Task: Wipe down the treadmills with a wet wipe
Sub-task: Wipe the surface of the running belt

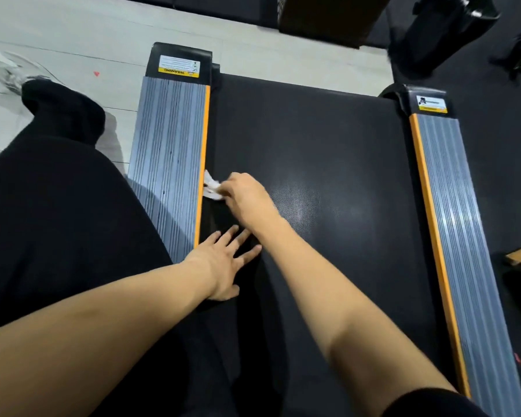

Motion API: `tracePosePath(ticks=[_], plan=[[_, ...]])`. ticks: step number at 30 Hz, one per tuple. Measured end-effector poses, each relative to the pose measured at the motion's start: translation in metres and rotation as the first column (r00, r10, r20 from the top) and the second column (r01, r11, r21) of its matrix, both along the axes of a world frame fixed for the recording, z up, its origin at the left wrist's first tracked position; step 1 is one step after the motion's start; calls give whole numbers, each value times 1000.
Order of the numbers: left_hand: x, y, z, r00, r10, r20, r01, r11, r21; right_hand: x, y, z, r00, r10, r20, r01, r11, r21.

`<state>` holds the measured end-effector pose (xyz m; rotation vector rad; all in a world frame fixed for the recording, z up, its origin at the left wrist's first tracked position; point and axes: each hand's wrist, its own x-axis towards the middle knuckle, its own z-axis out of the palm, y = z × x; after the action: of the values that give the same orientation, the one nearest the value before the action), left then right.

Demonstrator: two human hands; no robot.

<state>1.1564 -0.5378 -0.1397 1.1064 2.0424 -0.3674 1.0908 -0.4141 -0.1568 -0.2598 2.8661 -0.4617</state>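
Observation:
I look down on a treadmill with a black belt (328, 176) between two grey ribbed side rails edged in orange, the left rail (169, 152) and the right rail (451, 212). My right hand (247, 197) grips a crumpled white wet wipe (211, 188) and holds it against the belt's left edge, right beside the orange strip. My left hand (226, 260) lies flat on the belt nearer to me, fingers spread, holding nothing.
My leg in black trousers (57, 191) and a pale shoe (6, 70) are on the light floor left of the treadmill. Warning labels (179, 66) sit on the rail end caps. Dark equipment (451, 28) stands at the top right, on black matting.

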Motion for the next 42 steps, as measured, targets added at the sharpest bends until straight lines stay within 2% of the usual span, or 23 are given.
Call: tracePosePath(ticks=[2,4,7,9,10,12,14,15,19,21,23,25,27,30,31,32,34,35,36,38,39,41,42], plan=[[-2,1,2,1000,17,-8,-16,999,38,7,50,-4,986,-141,-90,147,987,71],[-1,3,4,999,20,-45,-16,995,101,21,112,-7,903,-396,-166,422,889,176],[-4,6,5,989,53,-139,-27,982,186,51,172,-8,642,-728,-242,765,632,128],[-8,9,4,984,90,-155,-60,980,192,52,161,-9,524,-816,-245,847,528,51],[-10,9,3,982,108,-152,-78,979,190,45,142,-11,535,-816,-220,839,543,26],[-13,11,-1,982,137,-132,-112,977,181,23,91,-10,689,-708,-155,713,701,-28],[-16,3,-4,982,144,-125,-126,982,144,7,33,-9,881,-446,-156,436,895,-95],[-16,4,-6,980,159,-120,-140,978,153,6,15,-10,936,-308,-173,298,951,-82],[-14,13,-4,975,130,-181,-104,984,144,10,50,-10,975,-140,-171,128,988,-83],[-18,18,-1,968,98,-233,-56,982,181,16,107,-11,938,-287,-196,286,958,-36],[-24,25,0,964,63,-257,-3,974,229,35,182,-11,798,-569,-197,590,804,71],[-33,32,-1,964,33,-262,31,972,234,56,253,-10,535,-810,-241,843,532,80],[-47,36,-5,959,15,-284,49,975,216,67,285,-10,330,-916,-229,943,333,26],[-66,42,-9,958,-1,-286,57,981,185,41,255,-13,198,-951,-236,977,210,-26],[-73,44,-10,959,11,-284,40,984,175,26,228,-13,259,-937,-233,959,277,-52],[-79,45,-12,959,24,-281,23,986,162,12,193,-13,387,-897,-212,909,410,-77],[-84,41,-17,964,48,-261,-9,989,149,-3,123,-19,712,-676,-190,653,737,-175],[-85,39,-20,966,58,-251,-20,988,152,-2,95,-19,825,-525,-211,488,849,-203],[-84,35,-24,968,69,-243,-30,987,159,0,81,-16,876,-420,-235,371,901,-225],[-81,27,-29,969,100,-227,-57,980,189,2,105,-7,904,-321,-283,253,934,-253],[-80,25,-31,969,114,-218,-69,977,201,6,134,-5,897,-317,-308,268,944,-192],[-79,22,-34,971,129,-199,-87,974,210,20,207,-5,818,-485,-309,511,860,1],[-79,22,-35,971,134,-196,-91,972,216,31,246,-5,727,-628,-277,665,744,59]])
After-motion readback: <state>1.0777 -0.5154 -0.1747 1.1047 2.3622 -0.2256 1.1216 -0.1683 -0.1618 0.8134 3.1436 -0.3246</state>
